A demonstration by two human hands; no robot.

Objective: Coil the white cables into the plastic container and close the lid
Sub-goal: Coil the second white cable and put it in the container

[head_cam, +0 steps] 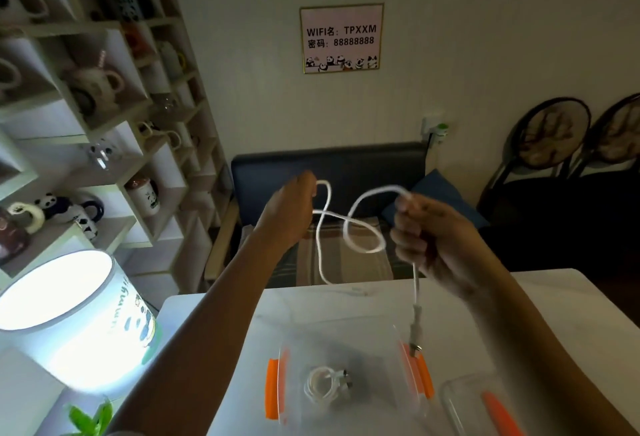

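A white cable [349, 227] is held up in the air above the table, looped between both hands. My left hand [289, 210] grips one part of it and my right hand [433, 238] grips another. One end with a plug [415, 331] hangs down from my right hand to the container's right rim. The clear plastic container [287, 342] with orange latches sits open on the table below. A coiled white cable [323, 385] lies inside it. The clear lid [460, 397] with an orange latch rests to the right of the container.
A lit white lamp [72, 318] stands at the table's left edge, with a green plant [91, 418] in front of it. Shelves of mugs [93, 117] fill the left wall. A dark bench [329, 165] and two chairs [554, 137] are beyond the white table [554, 304].
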